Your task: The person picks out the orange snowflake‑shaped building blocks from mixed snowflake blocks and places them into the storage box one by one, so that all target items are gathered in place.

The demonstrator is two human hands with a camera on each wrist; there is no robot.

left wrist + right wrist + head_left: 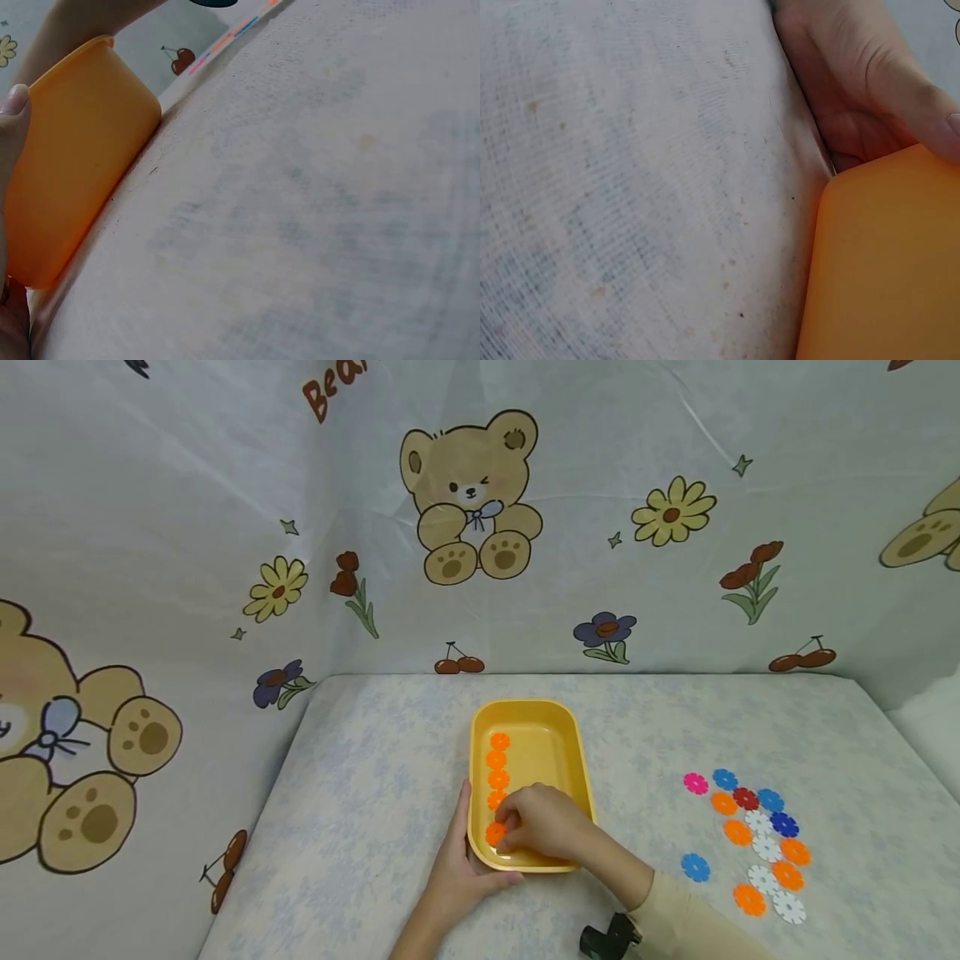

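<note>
A yellow plastic tray (536, 731) stands on the table, with several orange notched discs (498, 779) in a column along its left side. My left hand (457, 868) holds the tray's near left corner, its thumb at the near rim and its fingers along the left wall. Reaching into the tray, my right hand (547, 822) has curled fingers and pinches the nearest orange disc (495, 834) at its right edge. In the left wrist view the tray wall (82, 142) shows beside the left thumb (15, 112). The right wrist view does not show the right fingers.
Loose notched discs in orange, white, blue, red and pink (765, 847) lie on the table to the right. One blue disc (695, 867) sits apart, closer to the tray. A bear-printed cloth (555, 610) hangs behind the table (375, 793).
</note>
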